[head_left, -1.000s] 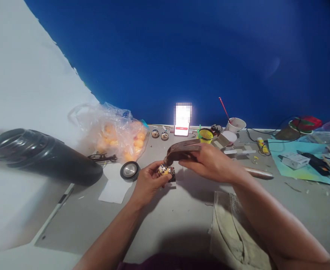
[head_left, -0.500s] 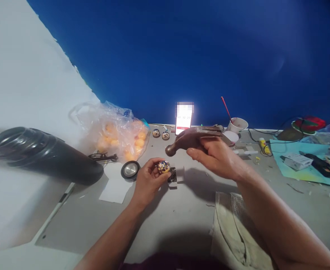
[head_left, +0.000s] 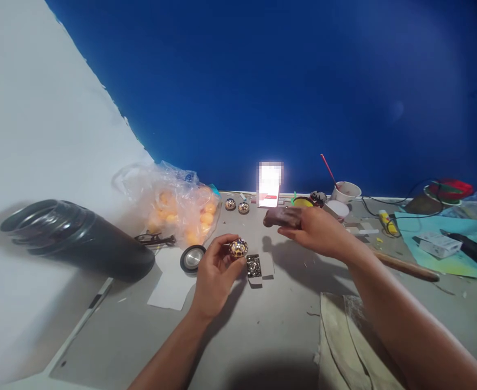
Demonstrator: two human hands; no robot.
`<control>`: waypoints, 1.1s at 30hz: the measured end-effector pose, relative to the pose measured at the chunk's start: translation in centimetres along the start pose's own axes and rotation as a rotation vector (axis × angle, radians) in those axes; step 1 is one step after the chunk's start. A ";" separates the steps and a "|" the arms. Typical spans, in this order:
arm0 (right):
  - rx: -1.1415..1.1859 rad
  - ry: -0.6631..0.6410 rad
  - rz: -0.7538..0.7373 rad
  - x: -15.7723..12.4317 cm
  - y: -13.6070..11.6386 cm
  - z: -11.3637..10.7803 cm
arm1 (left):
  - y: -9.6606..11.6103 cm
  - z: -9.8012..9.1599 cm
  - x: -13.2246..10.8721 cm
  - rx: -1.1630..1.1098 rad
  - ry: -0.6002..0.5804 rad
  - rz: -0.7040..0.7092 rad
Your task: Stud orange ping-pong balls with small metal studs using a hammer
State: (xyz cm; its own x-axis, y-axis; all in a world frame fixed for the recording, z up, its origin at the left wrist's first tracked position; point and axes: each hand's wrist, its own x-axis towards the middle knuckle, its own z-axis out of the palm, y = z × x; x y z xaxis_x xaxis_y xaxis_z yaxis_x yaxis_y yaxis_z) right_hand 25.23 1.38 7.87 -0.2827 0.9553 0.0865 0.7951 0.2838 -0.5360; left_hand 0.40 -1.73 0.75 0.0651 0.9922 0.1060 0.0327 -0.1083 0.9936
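Note:
My left hand [head_left: 216, 271] pinches a small ball covered in shiny studs [head_left: 238, 248], held just above the grey table [head_left: 263, 325]. Right beside it lies a small open box of studs [head_left: 255, 267]. My right hand [head_left: 317, 233] grips a brown hammer by its head [head_left: 281, 216], with the wooden handle [head_left: 405, 265] trailing out to the right over the table. The hammer head hovers behind and to the right of the ball, apart from it.
A plastic bag of orange balls [head_left: 181, 208], glasses [head_left: 155, 238], a tape roll [head_left: 192, 258], white paper [head_left: 173, 284] and a black cylinder [head_left: 76, 241] lie left. Two studded balls [head_left: 237, 205], a lit phone [head_left: 269, 187], cups [head_left: 346, 192] and cables sit at the back. A cloth [head_left: 352, 346] lies near right.
The hammer head has lifted off the ball and moved away to the right and back. The left hand keeps the ball in place beside the stud box.

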 end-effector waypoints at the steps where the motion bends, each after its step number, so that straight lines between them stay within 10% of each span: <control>1: -0.083 0.002 0.056 0.3 0.3 0.3 | -0.3 0.0 -0.1 0.037 0.023 0.064; 13: -0.376 -0.129 0.184 2.0 3.0 3.1 | -0.4 0.1 -0.5 0.555 0.149 0.689; 33: -0.497 -0.271 0.194 2.4 3.5 5.1 | -0.2 0.3 -0.8 0.383 0.121 0.390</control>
State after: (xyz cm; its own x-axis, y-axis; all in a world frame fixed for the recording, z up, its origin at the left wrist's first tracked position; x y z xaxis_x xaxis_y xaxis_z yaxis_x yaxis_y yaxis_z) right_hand 24.58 4.25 1.97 -0.1817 0.9570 -0.2259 0.9832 0.1730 -0.0580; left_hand 0.65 -2.54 0.43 0.0306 0.8719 0.4888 0.3909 -0.4605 0.7970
